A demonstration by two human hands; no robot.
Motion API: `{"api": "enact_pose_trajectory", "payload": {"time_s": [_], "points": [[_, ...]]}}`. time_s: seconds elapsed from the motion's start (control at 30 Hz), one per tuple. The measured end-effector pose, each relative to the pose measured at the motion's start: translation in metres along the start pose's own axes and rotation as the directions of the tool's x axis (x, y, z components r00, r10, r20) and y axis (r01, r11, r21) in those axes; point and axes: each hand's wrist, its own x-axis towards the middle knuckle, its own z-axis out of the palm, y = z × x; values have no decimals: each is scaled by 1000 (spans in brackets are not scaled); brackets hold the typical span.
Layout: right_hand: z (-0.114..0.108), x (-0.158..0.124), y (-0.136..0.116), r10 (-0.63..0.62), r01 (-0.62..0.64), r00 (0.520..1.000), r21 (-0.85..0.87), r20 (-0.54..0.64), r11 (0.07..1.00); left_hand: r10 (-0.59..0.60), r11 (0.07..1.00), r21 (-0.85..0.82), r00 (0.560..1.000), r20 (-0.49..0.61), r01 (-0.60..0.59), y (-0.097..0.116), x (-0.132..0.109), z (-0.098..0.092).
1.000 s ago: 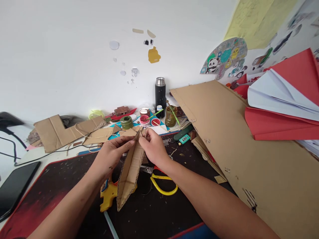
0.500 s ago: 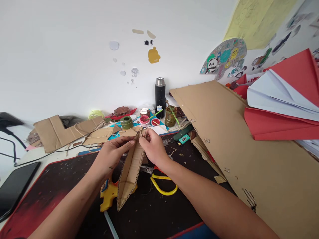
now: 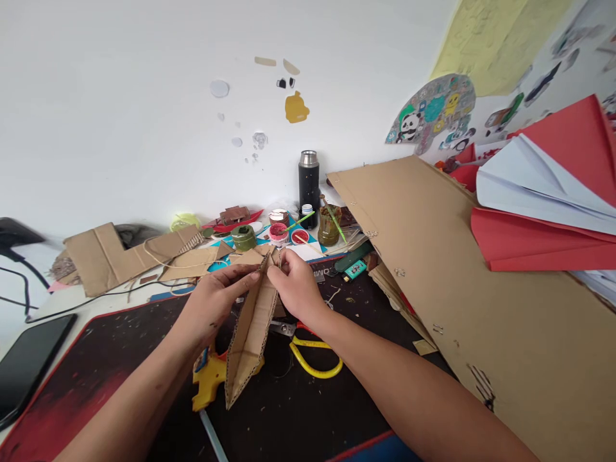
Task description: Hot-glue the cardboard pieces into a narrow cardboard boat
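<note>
A long boat-shaped piece of folded cardboard (image 3: 251,333) is held above the desk mat, its near end pointed and its sides standing up. My left hand (image 3: 224,292) pinches the far end from the left, thumb along the edge. From the right, my right hand (image 3: 294,282) grips the same end with bent fingers; its fingertips are partly hidden. Beneath the cardboard lies a yellow glue gun (image 3: 208,378) with a glue stick (image 3: 213,435) sticking out toward me. Yellow-handled scissors (image 3: 317,371) lie just right of the cardboard, blades partly covered.
Paint jars (image 3: 244,237) and a black thermos (image 3: 308,179) stand along the wall. A large cardboard sheet (image 3: 462,269) slants over the right side, with red folded paper (image 3: 539,240) on it. Cardboard scraps (image 3: 103,260) and a phone (image 3: 33,366) lie at left.
Almost nothing differs. Both hands keep their hold on the far end of the folded cardboard, and the view has shifted very slightly.
</note>
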Motion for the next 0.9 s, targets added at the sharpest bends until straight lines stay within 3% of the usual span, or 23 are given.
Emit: {"api": "enact_pose_trajectory", "payload": {"time_s": [0.9], "points": [[1,0,0,-3,3,1000,-8,-8,1000,11,1000,-10,1000,0,-11,-3,1,1]]}}
